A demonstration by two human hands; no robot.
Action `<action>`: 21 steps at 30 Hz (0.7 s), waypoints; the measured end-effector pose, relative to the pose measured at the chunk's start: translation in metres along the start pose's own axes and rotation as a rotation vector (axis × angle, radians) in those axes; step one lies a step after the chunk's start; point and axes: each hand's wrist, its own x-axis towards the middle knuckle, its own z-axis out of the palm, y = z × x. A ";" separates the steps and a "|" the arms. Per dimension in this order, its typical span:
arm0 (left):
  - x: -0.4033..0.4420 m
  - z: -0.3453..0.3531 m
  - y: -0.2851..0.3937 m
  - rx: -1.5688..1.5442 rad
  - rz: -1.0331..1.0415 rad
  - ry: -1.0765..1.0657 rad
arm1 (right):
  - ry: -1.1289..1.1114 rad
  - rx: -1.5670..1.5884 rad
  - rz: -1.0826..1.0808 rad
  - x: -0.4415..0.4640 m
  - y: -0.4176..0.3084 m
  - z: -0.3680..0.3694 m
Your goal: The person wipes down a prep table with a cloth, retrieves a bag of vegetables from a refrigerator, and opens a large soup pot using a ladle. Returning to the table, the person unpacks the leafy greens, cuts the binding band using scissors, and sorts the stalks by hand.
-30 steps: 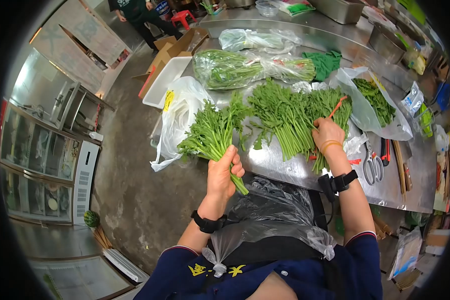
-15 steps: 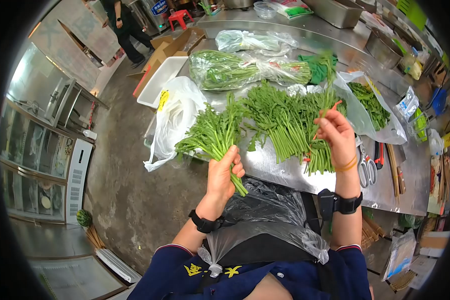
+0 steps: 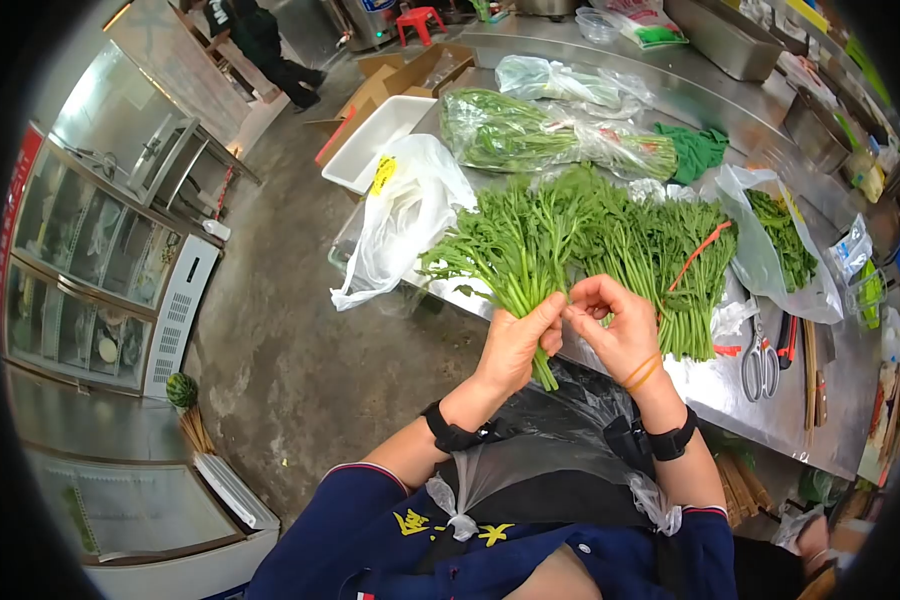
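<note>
My left hand (image 3: 518, 345) is closed around the stems of a bunch of leafy greens (image 3: 518, 245), held up before the table's front edge with the leaves pointing away from me. Beside it, my right hand (image 3: 615, 325) pinches thumb and forefinger together at the stems, almost touching the left thumb. Whatever those fingertips hold is too small to make out. Just beyond, a pile of the same greens (image 3: 660, 250) lies with its cut stems toward me. A red tie strip (image 3: 698, 255) rests across its leaves.
Scissors (image 3: 759, 365) lie right of the pile, near an open plastic bag of greens (image 3: 785, 240). A white plastic bag (image 3: 410, 215) sits at the left corner, before a white tray (image 3: 380, 145). Bagged greens (image 3: 510, 130) lie behind. Another person (image 3: 260, 50) stands far left.
My right hand has come down and left from above the pile to the stems in my left hand. The sprig it held upright no longer shows there. The view has shifted left.
</note>
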 end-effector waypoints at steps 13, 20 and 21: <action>0.004 -0.008 0.000 0.089 0.070 0.047 | -0.045 0.109 -0.003 -0.005 0.001 -0.003; 0.008 -0.022 0.001 0.121 0.091 0.138 | 0.189 -0.633 0.261 0.016 0.081 -0.080; 0.006 -0.020 0.003 0.053 0.023 0.124 | 0.097 -0.783 0.370 0.018 0.087 -0.080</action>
